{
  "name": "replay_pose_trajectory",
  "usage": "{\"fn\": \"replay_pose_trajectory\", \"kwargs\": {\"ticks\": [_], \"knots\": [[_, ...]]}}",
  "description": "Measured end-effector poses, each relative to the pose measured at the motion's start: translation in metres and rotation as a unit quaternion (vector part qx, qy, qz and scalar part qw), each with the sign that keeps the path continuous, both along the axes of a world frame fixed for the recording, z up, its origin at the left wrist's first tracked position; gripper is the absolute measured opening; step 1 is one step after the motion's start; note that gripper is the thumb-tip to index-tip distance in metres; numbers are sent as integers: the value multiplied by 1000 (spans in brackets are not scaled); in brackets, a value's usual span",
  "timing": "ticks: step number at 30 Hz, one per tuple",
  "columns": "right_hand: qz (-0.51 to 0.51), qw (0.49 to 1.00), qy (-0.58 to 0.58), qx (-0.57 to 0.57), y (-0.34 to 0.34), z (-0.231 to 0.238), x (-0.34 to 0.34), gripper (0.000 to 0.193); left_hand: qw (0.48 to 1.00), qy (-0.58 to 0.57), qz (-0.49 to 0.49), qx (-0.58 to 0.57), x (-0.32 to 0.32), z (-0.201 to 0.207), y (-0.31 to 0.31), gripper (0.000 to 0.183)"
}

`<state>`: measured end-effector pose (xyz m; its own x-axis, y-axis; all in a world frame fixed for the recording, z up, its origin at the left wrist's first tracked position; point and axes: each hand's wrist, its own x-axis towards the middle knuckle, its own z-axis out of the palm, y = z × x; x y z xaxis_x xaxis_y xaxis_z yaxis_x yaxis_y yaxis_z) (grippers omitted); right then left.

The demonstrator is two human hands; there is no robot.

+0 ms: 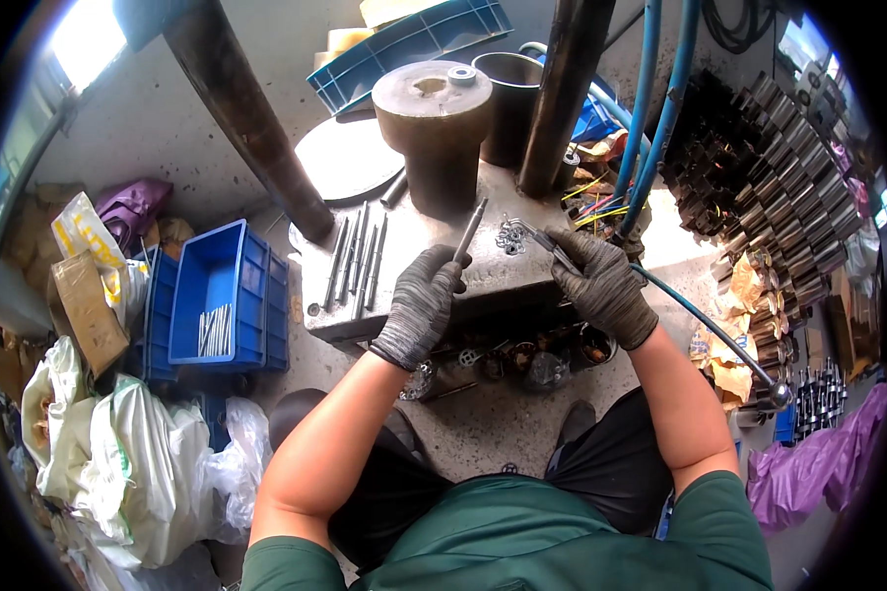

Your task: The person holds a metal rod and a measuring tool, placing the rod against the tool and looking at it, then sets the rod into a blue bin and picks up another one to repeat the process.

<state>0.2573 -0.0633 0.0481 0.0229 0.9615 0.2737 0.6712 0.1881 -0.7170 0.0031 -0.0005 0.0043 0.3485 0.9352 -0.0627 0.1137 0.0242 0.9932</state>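
Observation:
My left hand (416,307), in a grey knit glove, is closed round a thin metal rod (472,229) that slants up and to the right. In the matching glove, my right hand (609,288) grips a pair of pliers (554,248). The pliers' tips point up and left, close to a small heap of shiny metal clips (511,236) on the metal worktable (503,281). Whether a clip sits in the tips is too small to tell. Several similar rods (357,261) lie side by side on the table, left of my left hand.
A thick round metal block (434,113) rises behind my hands, between two dark columns (251,118) (565,94). Blue hoses (650,118) hang at the right, near stacked metal tubes (784,177). Left stands a blue bin (256,295) holding rods; white sacks (153,473) lie nearer me.

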Motion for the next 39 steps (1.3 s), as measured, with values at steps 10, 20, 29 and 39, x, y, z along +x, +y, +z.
{"fn": "replay_pose_trajectory", "kwargs": {"ticks": [10, 20, 29, 39], "knots": [[79, 993, 43, -73, 1, 3, 31, 47, 989, 74, -16, 126, 0, -2, -4, 17], [143, 960, 61, -231, -5, 21, 33, 49, 990, -40, -115, 78, -4, -2, -6, 28], [224, 961, -52, -153, -4, 14, 7, 51, 981, -133, -139, -28, -3, 3, -8, 38], [246, 958, -46, -137, 1, -3, 0, 57, 979, -158, -118, -51, -2, 10, -11, 41]]}}
